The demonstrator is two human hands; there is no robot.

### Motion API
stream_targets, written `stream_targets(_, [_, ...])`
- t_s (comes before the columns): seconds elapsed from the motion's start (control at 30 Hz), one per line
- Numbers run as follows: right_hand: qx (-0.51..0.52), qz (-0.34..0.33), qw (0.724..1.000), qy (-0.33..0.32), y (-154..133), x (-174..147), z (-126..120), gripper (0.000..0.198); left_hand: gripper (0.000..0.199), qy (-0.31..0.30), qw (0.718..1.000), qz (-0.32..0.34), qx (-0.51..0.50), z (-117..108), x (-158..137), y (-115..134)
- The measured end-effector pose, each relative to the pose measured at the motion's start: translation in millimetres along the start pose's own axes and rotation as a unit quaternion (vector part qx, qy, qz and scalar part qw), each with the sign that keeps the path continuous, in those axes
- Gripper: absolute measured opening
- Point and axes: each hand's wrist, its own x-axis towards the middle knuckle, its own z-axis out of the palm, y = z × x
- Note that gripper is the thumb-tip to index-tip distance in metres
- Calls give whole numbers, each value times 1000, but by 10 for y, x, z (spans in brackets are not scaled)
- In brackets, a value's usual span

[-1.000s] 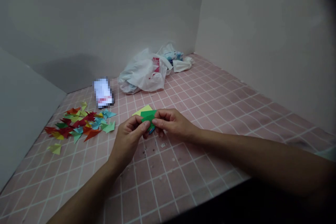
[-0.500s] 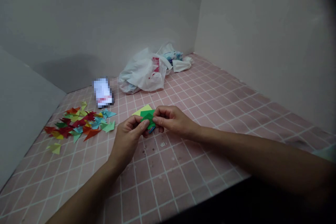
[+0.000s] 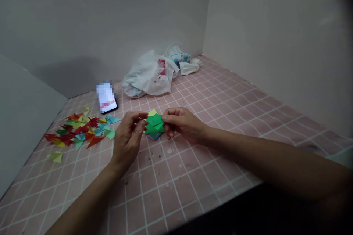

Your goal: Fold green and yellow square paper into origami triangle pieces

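A partly folded sheet of green origami paper (image 3: 154,123) is held up between my two hands, with creased layers showing on its face. My right hand (image 3: 183,123) pinches its right corner between thumb and forefinger. At the left edge, the thumb and forefinger of my left hand (image 3: 129,132) close loosely on the paper; the exact contact is partly hidden. Behind and below it, a yellow sheet (image 3: 152,112) and a blue sheet (image 3: 154,137) peek out on the table, mostly covered from view.
A pile of colourful folded paper pieces (image 3: 82,128) lies to the left, with a pale yellow one (image 3: 56,156) apart in front. Behind it is a phone (image 3: 106,97) with a lit screen. A white plastic bag (image 3: 150,75) rests near the back wall on the pink tiled-pattern tabletop (image 3: 215,102).
The green paper has turned and shows a wider face. My left hand has shifted left, its fingers loosened from the paper's middle to its edge. My right hand still pinches the right side.
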Motion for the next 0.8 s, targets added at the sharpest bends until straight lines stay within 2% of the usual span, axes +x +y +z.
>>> stream_targets(0.1, [36,36,999,-13,8,5,1,24,27,-6,984,156,90,-36,23,-37])
stream_targets(0.13, [39,50,998,-25,13,3,5,24,27,-12,976,187,107,-39,21,-42])
stream_targets(0.2, [28,65,996,-48,23,-3,16,25,21,-26,973,198,119,-30,7,-33])
stream_targets(0.27, [-8,41,998,-43,30,-7,28,29,12,-25,985,140,99,-4,-15,0])
stream_targets(0.33, [-53,-19,998,-15,35,-4,36,28,5,-10,999,27,46,33,-39,35])
stream_targets(0.4, [-82,-69,994,0,40,2,40,24,8,-15,995,-87,-39,70,-61,52])
stream_targets(0.47, [-100,-85,991,-7,46,5,39,21,12,-34,980,-160,-109,100,-78,46])
stream_targets(0.57, [-120,-81,989,-4,51,-5,37,14,14,-55,966,-202,-155,127,-88,26])
stream_targets(0.8, [-95,-60,994,5,36,-33,64,12,16,-24,941,-240,-236,163,-81,57])
